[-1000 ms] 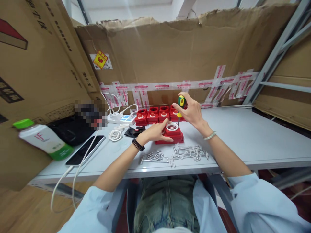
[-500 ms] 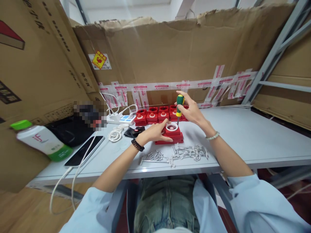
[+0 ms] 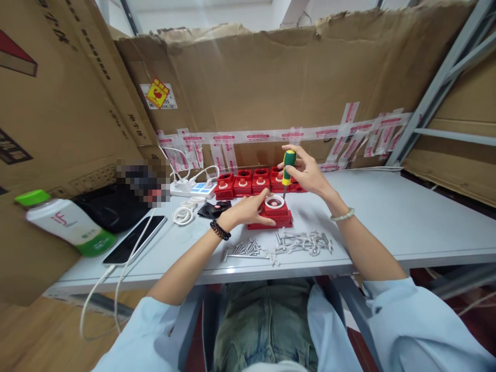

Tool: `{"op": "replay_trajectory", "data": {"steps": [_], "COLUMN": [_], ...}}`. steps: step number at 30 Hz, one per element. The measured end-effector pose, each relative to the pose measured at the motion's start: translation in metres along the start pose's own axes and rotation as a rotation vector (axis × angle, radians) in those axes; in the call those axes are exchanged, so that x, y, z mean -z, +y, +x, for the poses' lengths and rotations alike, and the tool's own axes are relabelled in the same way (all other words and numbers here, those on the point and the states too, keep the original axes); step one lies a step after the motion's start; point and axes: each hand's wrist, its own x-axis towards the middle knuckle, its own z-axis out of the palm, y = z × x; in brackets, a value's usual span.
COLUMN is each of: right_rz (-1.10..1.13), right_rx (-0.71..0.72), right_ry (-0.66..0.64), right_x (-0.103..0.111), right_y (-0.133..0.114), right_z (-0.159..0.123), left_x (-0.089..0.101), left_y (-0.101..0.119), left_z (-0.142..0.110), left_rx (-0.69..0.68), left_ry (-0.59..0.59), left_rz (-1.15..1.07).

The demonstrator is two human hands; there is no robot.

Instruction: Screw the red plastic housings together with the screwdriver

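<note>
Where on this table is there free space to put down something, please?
Widest bare patch: the right part of the table, bordered by the right forearm, cardboard sheet and front edge. A smaller patch lies between the smartphone and left forearm. It is crowded around the red housing: loose screws before it, red boxes behind.

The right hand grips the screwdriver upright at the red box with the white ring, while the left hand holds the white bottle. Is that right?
Not quite: the left hand is on the red box, not the bottle, as the head view shows. The right hand does grip the screwdriver upright there.
</note>
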Motion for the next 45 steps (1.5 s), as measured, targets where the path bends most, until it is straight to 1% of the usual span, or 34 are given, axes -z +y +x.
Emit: {"op": "replay_trajectory", "data": {"steps": [1, 2, 5, 7, 9, 12, 13, 14, 15, 19, 21, 23, 27, 28, 29, 31, 34, 36, 39, 42, 43, 45], "right_rz": [-0.007, -0.062, -0.308, -0.388, -0.336, -0.070, -0.010, 0.004, -0.030, -0.322, -0.380, -0.330, 0.006, 0.046, 0.041, -0.083, -0.325, -0.411, -0.412, -0.335, -0.308, -0.252], "right_rx": [0.003, 0.012, 0.042, 0.044, 0.039, 0.011, 0.007, 0.010, 0.017, 0.047, 0.043, 0.053, 0.052, 0.040, 0.029, 0.011, -0.002, -0.008, -0.012, 0.022, 0.041, 0.084], "right_ry": [-0.001, 0.029, 0.195, 0.236, 0.191, 0.048, 0.013, 0.003, 0.024, 0.226, 0.252, 0.201, -0.030, -0.050, -0.044, 0.043, 0.201, 0.267, 0.285, 0.300, 0.324, 0.411], "right_x": [0.000, -0.001, -0.007, -0.009, -0.006, 0.002, 0.005, 0.006, 0.005, -0.005, -0.009, -0.007, 0.005, 0.007, 0.008, 0.006, -0.004, -0.011, -0.016, -0.013, -0.011, -0.006], "right_y": [0.000, -0.001, -0.001, 0.000, 0.001, 0.002, 0.002, 0.001, -0.001, -0.006, -0.005, -0.002, 0.004, 0.004, 0.003, 0.000, -0.005, -0.006, -0.004, -0.001, -0.002, -0.004], "right_z": [0.000, 0.000, 0.000, 0.000, 0.000, 0.000, 0.001, 0.001, 0.001, 0.000, 0.000, 0.001, 0.002, 0.002, 0.002, 0.002, 0.001, 0.001, 0.000, -0.001, -0.001, -0.002], "left_x": [0.000, 0.000, 0.000, 0.000, 0.000, -0.001, -0.001, -0.001, -0.001, 0.000, 0.000, 0.000, 0.000, -0.001, -0.001, -0.001, -0.001, -0.001, 0.000, 0.000, 0.000, 0.000], "left_y": [0.000, 0.000, 0.001, 0.000, -0.001, -0.003, -0.003, -0.003, -0.004, -0.002, -0.001, -0.001, -0.002, -0.003, -0.003, -0.004, -0.003, -0.002, -0.002, -0.002, -0.002, -0.002], "left_z": [0.000, 0.000, 0.000, 0.000, 0.000, 0.000, 0.000, 0.001, 0.001, 0.001, 0.001, 0.001, 0.001, 0.001, 0.001, 0.001, 0.001, 0.000, 0.000, 0.000, 0.000, 0.000], "left_rx": [0.004, 0.010, 0.022, 0.010, -0.012, -0.037, -0.040, -0.041, -0.038, -0.032, -0.031, -0.024, -0.034, -0.036, -0.038, -0.034, -0.034, -0.034, -0.035, -0.028, -0.028, -0.035], "left_ry": [-0.004, -0.007, -0.009, -0.001, 0.008, 0.012, 0.011, 0.011, 0.011, 0.011, 0.010, 0.013, 0.017, 0.018, 0.018, 0.019, 0.018, 0.018, 0.014, 0.012, 0.014, 0.018], "left_rz": [0.001, 0.002, 0.004, -0.001, -0.010, -0.029, -0.031, -0.030, -0.025, -0.016, -0.013, -0.002, -0.014, -0.020, -0.026, -0.032, -0.046, -0.053, -0.063, -0.066, -0.068, -0.075]}}
